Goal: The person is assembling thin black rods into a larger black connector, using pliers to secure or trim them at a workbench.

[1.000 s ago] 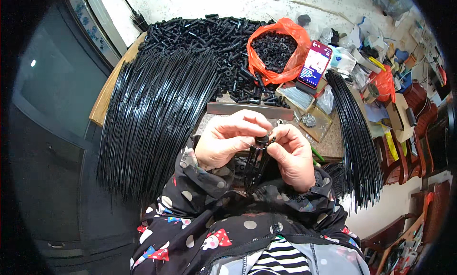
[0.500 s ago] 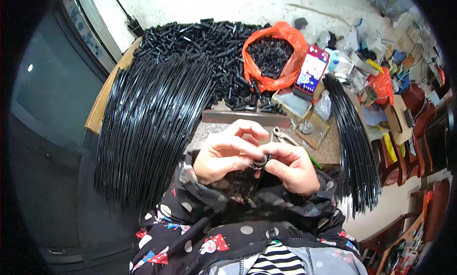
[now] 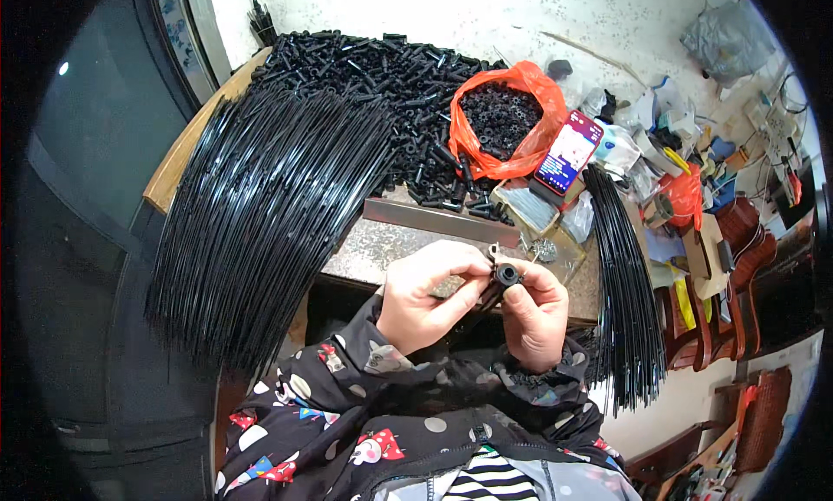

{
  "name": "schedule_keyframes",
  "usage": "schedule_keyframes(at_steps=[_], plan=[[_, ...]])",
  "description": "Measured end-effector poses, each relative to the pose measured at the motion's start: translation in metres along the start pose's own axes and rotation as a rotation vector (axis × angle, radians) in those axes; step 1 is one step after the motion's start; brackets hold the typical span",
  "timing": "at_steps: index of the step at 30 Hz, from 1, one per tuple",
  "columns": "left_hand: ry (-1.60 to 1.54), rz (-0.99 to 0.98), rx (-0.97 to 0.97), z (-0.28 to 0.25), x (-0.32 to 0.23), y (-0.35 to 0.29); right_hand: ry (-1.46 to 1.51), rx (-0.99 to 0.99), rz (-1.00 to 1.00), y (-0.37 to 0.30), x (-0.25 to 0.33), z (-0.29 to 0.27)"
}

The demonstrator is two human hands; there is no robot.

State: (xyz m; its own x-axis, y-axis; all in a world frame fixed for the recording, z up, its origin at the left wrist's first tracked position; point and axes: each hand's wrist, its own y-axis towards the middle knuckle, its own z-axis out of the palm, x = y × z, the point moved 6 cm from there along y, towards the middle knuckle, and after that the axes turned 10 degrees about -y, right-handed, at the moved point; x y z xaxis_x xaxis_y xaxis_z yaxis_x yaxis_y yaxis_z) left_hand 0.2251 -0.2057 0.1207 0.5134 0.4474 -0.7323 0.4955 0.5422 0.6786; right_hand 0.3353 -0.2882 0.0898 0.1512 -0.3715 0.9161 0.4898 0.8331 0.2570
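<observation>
My right hand [image 3: 536, 314] is closed round a short black plastic tube [image 3: 508, 275], with its open round end turned up and its thumb against the side. Beside it, my left hand [image 3: 436, 297] is pinched, its thumb and fingertips meeting at the tube's left side. What lies between those fingertips is too small and dark to make out. Thin dark strands hang below the tube between both hands.
Long black rods lie in a thick bundle [image 3: 260, 215] at left and a narrower one [image 3: 620, 284] at right. Behind are piled black tubes [image 3: 347, 67], an orange bag [image 3: 464, 132] of small black parts, a phone [image 3: 570, 154] and a metal bar [image 3: 438, 222].
Both hands have shifted slightly lower in the picture, the tube a little to the right. Its round end now faces up more plainly, and the left fingers have drawn in beside it.
</observation>
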Motion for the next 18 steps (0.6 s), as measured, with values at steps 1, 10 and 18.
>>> schedule_keyframes(at_steps=[1, 10, 18], plan=[[-0.026, -0.05, 0.029, 0.0, -0.001, 0.002, 0.011, 0.011, 0.01, -0.001, 0.001, 0.003], [0.051, -0.147, 0.113, 0.003, -0.004, -0.007, -0.204, 0.21, 0.123, 0.002, 0.011, 0.006], [-0.163, -0.125, 0.294, 0.019, -0.001, -0.012, -0.105, 0.092, 0.076, -0.002, -0.004, 0.005]])
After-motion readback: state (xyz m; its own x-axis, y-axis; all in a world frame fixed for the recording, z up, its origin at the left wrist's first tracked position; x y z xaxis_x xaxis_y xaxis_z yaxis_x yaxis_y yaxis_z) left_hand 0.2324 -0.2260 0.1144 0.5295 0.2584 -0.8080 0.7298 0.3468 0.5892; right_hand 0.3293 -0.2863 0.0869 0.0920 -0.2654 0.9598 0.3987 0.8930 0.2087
